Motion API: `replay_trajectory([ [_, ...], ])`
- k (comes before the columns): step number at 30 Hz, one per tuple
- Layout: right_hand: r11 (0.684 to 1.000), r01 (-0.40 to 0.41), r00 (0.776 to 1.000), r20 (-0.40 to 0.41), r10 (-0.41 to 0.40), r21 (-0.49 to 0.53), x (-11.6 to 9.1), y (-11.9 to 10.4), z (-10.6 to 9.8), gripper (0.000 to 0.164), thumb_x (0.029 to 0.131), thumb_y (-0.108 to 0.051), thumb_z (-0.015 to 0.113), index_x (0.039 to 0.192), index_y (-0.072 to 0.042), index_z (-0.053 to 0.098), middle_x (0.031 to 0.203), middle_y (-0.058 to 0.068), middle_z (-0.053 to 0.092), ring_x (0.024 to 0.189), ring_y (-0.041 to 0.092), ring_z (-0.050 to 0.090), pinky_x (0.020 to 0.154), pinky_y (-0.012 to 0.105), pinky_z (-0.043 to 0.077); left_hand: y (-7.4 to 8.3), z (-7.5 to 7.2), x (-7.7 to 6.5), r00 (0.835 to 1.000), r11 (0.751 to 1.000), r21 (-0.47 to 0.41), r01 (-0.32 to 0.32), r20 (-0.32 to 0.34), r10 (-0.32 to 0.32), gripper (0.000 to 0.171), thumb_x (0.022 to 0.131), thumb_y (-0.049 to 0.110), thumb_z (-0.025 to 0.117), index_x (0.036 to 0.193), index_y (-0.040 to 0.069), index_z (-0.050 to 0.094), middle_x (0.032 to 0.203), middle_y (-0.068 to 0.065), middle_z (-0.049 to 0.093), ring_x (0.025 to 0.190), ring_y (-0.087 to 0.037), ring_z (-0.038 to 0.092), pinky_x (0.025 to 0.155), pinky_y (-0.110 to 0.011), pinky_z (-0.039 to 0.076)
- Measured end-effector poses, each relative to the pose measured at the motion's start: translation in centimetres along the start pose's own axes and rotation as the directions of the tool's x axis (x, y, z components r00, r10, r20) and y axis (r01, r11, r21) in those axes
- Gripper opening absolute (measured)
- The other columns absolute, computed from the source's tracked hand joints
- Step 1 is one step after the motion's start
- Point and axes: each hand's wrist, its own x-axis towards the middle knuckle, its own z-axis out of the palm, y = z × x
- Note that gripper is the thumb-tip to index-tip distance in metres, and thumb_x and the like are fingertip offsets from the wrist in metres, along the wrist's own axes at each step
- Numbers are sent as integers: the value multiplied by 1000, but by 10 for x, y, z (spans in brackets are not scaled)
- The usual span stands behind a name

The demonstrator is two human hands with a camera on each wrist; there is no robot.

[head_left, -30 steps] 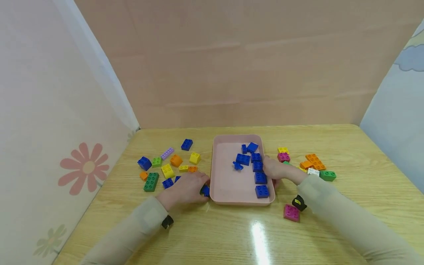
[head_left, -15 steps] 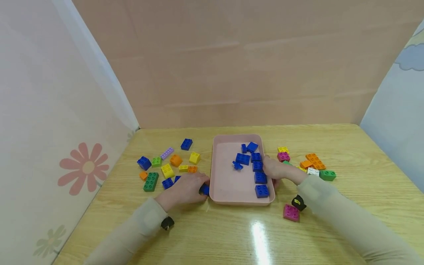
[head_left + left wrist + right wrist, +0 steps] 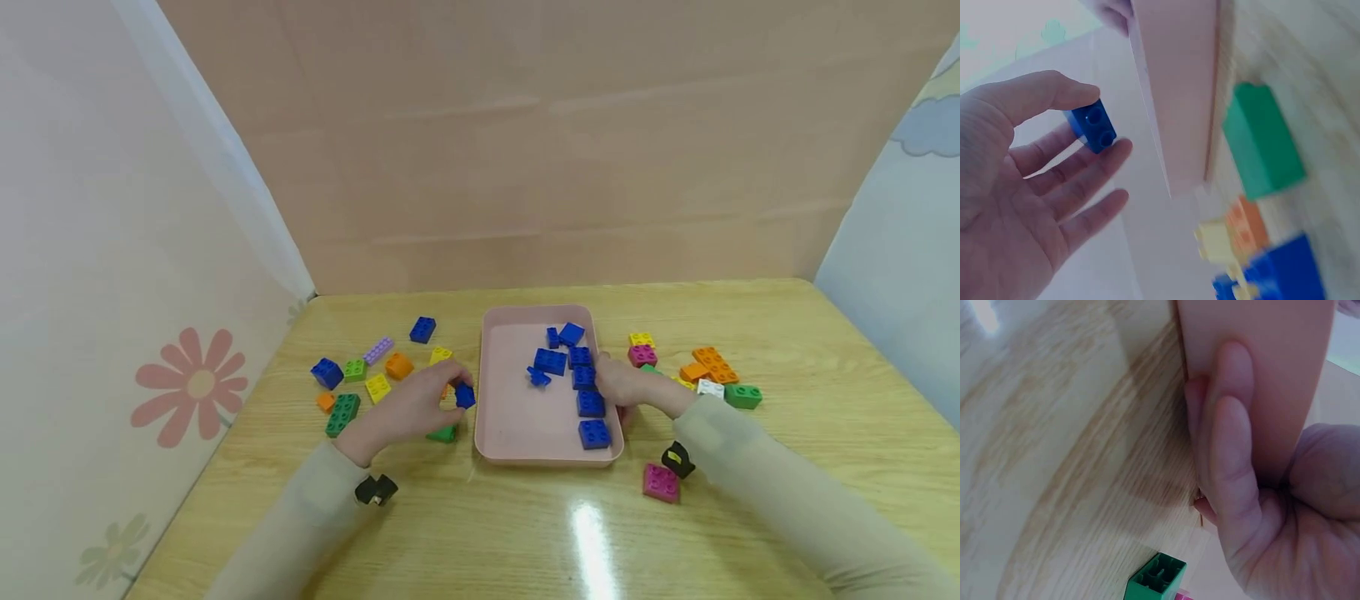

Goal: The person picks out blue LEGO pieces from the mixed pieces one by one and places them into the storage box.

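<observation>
My left hand pinches a small blue toy brick between thumb and fingers, lifted just outside the left wall of the pink tray. Beneath that hand a green brick lies on the table beside the tray. With its fingers against the outside of the right wall, my right hand grips the tray's edge, the thumb over the rim. Inside the tray are several blue bricks, some lined up along the right side, and a small blue propeller-like piece.
Left of the tray lie loose bricks, among them a dark green one, an orange one and blue ones. To the right are an orange plate brick, a green brick and a magenta brick.
My left hand has risen from the table with the blue brick in its fingers, uncovering the green brick below. My right hand stays on the tray's edge.
</observation>
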Motion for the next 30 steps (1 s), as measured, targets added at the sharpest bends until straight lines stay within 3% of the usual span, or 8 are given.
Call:
replay_trajectory([
  [4,1000,2,1000,1,-2,27,-2,0,-1,46,101,2,27,133,26,4,75,24,57,52,32,66,46,33,53,17,2,21,994,997,48,-53,101,48,34,88,15,73,118,10,58,109,4,57,97,-18,57,85,-28,49],
  [7,1000,13,1000,4,-13,28,-2,2,0,45,101,2,26,133,26,4,75,24,57,52,31,66,46,33,53,33,8,39,977,984,157,-88,204,55,36,89,22,72,121,13,58,111,6,55,91,-13,56,82,-22,48],
  [11,999,30,1000,2,-30,25,-1,4,0,43,101,3,26,131,26,7,75,25,57,51,32,66,46,33,53,50,20,61,941,937,295,-189,329,86,34,91,23,70,122,15,58,110,5,55,85,-9,53,78,-18,46],
  [14,999,37,999,-1,-37,22,0,4,0,43,100,3,27,130,27,7,75,25,56,51,32,65,46,33,53,56,28,76,914,891,371,-261,391,105,33,93,19,67,124,15,56,114,3,57,93,-11,55,86,-21,45],
  [18,999,33,999,10,-33,41,0,3,0,44,100,3,26,132,26,5,75,25,56,51,33,65,45,34,53,57,34,93,895,832,452,-322,431,112,35,94,18,65,128,16,55,126,0,58,108,-13,56,97,-27,42],
  [21,998,26,999,23,-27,62,0,3,0,44,101,2,24,133,24,3,74,24,58,51,33,65,45,34,53,58,37,100,883,800,484,-354,454,117,40,95,19,64,133,16,53,134,1,56,117,-13,55,99,-27,41],
  [26,997,13,1000,22,-15,78,0,3,0,46,101,2,22,135,24,1,75,25,58,51,34,65,45,35,52,62,43,104,868,769,509,-388,483,118,44,98,20,58,142,18,48,143,1,49,130,-13,46,104,-27,36],
  [30,997,6,1000,10,-7,71,0,3,0,45,101,2,24,133,25,3,74,26,57,51,35,65,45,35,53,66,52,105,859,709,552,-440,490,152,43,101,20,53,144,18,48,142,-1,51,129,-14,47,104,-27,36],
])
